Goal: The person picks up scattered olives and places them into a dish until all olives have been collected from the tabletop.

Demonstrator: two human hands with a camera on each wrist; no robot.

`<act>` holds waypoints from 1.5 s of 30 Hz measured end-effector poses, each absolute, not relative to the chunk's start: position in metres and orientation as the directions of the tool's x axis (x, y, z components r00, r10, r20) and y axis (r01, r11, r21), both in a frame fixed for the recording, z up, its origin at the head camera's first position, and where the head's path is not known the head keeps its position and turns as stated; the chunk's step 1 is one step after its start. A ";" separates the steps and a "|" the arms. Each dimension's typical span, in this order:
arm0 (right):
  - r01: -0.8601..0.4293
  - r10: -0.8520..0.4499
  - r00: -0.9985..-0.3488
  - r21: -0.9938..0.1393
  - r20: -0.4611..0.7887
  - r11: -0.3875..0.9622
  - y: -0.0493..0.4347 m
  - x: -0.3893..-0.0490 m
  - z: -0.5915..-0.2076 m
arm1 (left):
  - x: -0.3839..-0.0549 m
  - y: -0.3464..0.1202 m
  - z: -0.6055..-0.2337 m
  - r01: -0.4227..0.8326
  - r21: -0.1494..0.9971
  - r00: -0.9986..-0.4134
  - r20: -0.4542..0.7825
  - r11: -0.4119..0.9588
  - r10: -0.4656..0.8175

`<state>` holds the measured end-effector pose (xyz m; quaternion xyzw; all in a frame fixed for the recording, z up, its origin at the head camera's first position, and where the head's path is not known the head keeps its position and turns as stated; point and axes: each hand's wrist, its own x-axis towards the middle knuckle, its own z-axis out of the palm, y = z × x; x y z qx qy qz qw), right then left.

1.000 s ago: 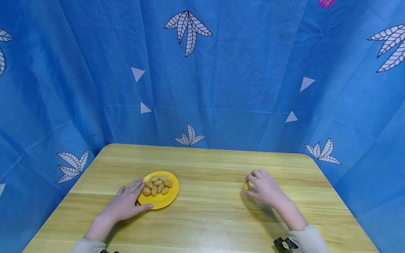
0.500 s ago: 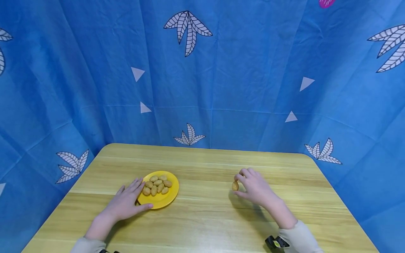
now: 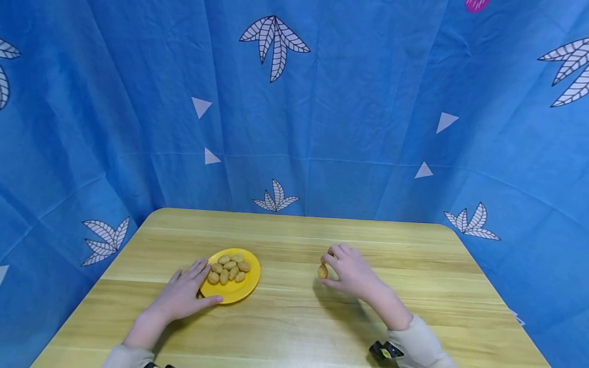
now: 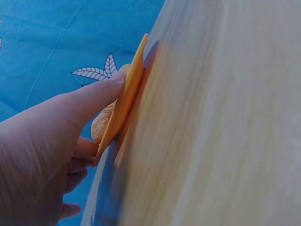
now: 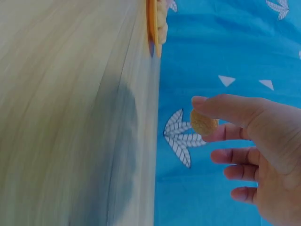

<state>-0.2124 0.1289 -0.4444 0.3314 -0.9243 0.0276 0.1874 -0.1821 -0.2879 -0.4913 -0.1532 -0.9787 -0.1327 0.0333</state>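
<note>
On the left side of the table, a yellow plate (image 3: 235, 293) carries several tan walnuts (image 3: 229, 266) gathered toward its back. My left hand (image 3: 179, 297) lies at the plate's left rim with fingers extended, its thumb resting on the near edge. The left wrist view shows that thumb straight across the plate rim (image 4: 126, 103), with a wrinkled walnut (image 4: 100, 126) behind it. Right of the table's middle, my right hand (image 3: 352, 272) pinches a single walnut (image 3: 323, 271) between thumb and index finger. In the right wrist view this walnut (image 5: 203, 124) is held with the other fingers loosely bent.
The wooden table (image 3: 285, 327) has rounded far corners. A blue curtain (image 3: 359, 102) with leaf and triangle prints hangs behind it and along both sides. Bare tabletop lies between the plate and my right hand, whose shadow falls beneath it.
My right hand has travelled left across the table toward the plate, carrying the pinched walnut. The left hand, the plate and its walnuts have stayed in place.
</note>
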 end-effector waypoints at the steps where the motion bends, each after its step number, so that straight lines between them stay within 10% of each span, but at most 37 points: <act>1: -0.630 -0.610 -0.702 0.079 0.368 0.773 0.126 -0.213 -0.445 | -0.182 -0.288 -0.491 0.308 0.250 -0.951 0.105 0.918 0.291; 45: -0.752 -0.744 -0.635 0.051 0.208 0.657 0.005 -0.214 -0.445 | -0.180 -0.287 -0.486 0.305 0.230 -0.952 0.101 0.924 0.289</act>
